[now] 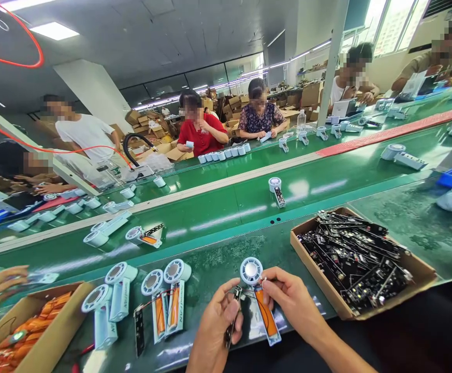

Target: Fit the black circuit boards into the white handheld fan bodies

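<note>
My left hand (221,321) is closed around a narrow black circuit board (232,322), which it holds upright just left of a light-blue handheld fan (251,270). The fan lies on the bench with its handle open, showing an orange battery (266,317). Thin wires run between the board and the fan. At the fan's neck, the thumb and fingers of my right hand (286,296) pinch together; a small whitish tip shows there, too small to name. Further left lie two open fans (154,284) with orange batteries, a circuit board (139,331) beside them.
To the right stands a cardboard box (296,243) of circuit boards; a box (60,331) of orange batteries stands left, near another person's hand (2,285). Closed fans (107,321) lie between. Beyond runs a green conveyor (226,207) carrying fans, with several people seated across it.
</note>
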{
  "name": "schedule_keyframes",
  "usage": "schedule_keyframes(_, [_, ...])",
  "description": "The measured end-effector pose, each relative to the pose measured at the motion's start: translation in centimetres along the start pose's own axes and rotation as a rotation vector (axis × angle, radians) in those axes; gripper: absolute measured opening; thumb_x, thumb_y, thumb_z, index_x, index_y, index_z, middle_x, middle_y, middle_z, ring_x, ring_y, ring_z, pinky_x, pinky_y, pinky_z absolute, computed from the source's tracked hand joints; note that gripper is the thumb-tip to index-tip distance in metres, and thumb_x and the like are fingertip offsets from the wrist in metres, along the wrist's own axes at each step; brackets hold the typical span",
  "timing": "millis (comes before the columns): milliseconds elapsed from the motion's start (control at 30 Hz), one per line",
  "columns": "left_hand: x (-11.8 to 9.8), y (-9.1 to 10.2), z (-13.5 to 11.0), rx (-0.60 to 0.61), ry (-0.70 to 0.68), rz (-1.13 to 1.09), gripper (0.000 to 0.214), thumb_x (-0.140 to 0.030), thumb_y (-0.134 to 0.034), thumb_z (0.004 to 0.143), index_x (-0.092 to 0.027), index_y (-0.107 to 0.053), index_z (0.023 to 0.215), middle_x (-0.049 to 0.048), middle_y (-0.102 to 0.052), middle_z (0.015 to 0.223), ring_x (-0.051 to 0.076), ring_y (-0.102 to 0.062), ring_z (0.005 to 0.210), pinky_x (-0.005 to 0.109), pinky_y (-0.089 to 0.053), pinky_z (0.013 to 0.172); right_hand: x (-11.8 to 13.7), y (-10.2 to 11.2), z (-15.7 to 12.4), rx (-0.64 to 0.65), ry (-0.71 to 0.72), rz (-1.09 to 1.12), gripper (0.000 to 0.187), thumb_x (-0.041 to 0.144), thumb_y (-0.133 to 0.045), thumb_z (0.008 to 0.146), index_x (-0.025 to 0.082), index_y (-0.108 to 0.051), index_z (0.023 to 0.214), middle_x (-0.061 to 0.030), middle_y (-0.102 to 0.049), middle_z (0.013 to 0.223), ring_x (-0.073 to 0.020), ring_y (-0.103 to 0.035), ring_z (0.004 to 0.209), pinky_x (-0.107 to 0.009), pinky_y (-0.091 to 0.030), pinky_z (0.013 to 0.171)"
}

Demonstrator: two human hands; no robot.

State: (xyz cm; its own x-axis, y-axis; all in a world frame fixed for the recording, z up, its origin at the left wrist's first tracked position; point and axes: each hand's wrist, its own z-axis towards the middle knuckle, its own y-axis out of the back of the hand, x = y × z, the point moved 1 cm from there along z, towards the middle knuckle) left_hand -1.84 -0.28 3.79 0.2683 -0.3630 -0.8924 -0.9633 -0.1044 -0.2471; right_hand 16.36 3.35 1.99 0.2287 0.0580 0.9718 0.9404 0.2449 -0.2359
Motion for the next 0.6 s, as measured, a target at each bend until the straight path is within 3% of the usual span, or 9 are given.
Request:
schedule_keyframes(67, [0.0,-0.2,-0.2,-0.057,-0.029,0.03,0.064,-0.041,-0.088,0.068,-0.024,-0.063,0.124,-0.0041,-0.056,0.08,0.005,-0.043,0.05,0.016,-0.031,0.038,0.2,-0.3,-0.2,-0.011,-0.014,0.026,0.028,0.045,-0.064,0.093,0.017,-0.064,0.095,0.0011,-0.065,0.066,-0.0127,-0.059,0.06,-0.024,-0.049,0.061])
schedule_keyframes(167, [0.2,-0.5,-0.4,-0.117,-0.017,0.017,0.058,-0.041,-0.085,0.072,-0.021,-0.067,0.123,-0.004,-0.057,0.074,0.005,-0.046,0.048,0.017,-0.034,0.04,0.5,-0.7,-0.3,-0.013,-0.017,-0.001,0.029,0.046,-0.064,0.093,0.017,-0.064,0.094,0.0006,-0.066,0.067,-0.0127,-0.06,0.061,-0.024,-0.05,0.062])
schedule_keyframes(300, [0.9,-0.7,-0.4,-0.105,0.054,-0.107,0.047,-0.044,-0.083,0.074,-0.015,-0.073,0.11,0.0025,-0.067,0.078,0.009,-0.056,0.054,0.021,-0.043,0.046,0.4,-0.7,-0.3,-0.014,-0.004,-0.036,0.026,0.044,-0.063,0.093,0.018,-0.065,0.094,0.0016,-0.065,0.067,-0.0129,-0.06,0.062,-0.024,-0.051,0.062])
schedule_keyframes(400, [1.2,-0.8,-0.3,-0.078,0.068,-0.137,0.042,-0.043,-0.083,0.074,-0.015,-0.073,0.104,0.0043,-0.069,0.081,0.009,-0.056,0.052,0.021,-0.041,0.043,0.4,-0.5,-0.2,0.02,0.07,-0.138,0.023,0.04,-0.06,0.095,0.019,-0.069,0.094,0.0004,-0.064,0.072,-0.0131,-0.061,0.063,-0.024,-0.052,0.062])
schedule_keyframes(500, [1.2,-0.8,-0.4,-0.038,0.029,-0.108,0.036,-0.039,-0.078,0.08,-0.015,-0.072,0.106,0.0073,-0.071,0.093,0.01,-0.059,0.054,0.021,-0.042,0.045,0.7,-0.4,-0.1,0.07,0.171,-0.271,0.022,0.033,-0.055,0.098,0.021,-0.073,0.093,-0.0011,-0.065,0.081,-0.0125,-0.062,0.064,-0.024,-0.053,0.064])
schedule_keyframes(600, [1.1,-0.7,-0.6,-0.015,0.004,-0.073,0.039,-0.037,-0.072,0.086,-0.017,-0.066,0.118,0.0085,-0.069,0.101,0.011,-0.062,0.057,0.022,-0.045,0.046,1.0,-0.4,-0.1,0.092,0.185,-0.341,0.022,0.027,-0.053,0.099,0.022,-0.073,0.093,-0.0003,-0.064,0.08,-0.0121,-0.062,0.063,-0.024,-0.052,0.063])
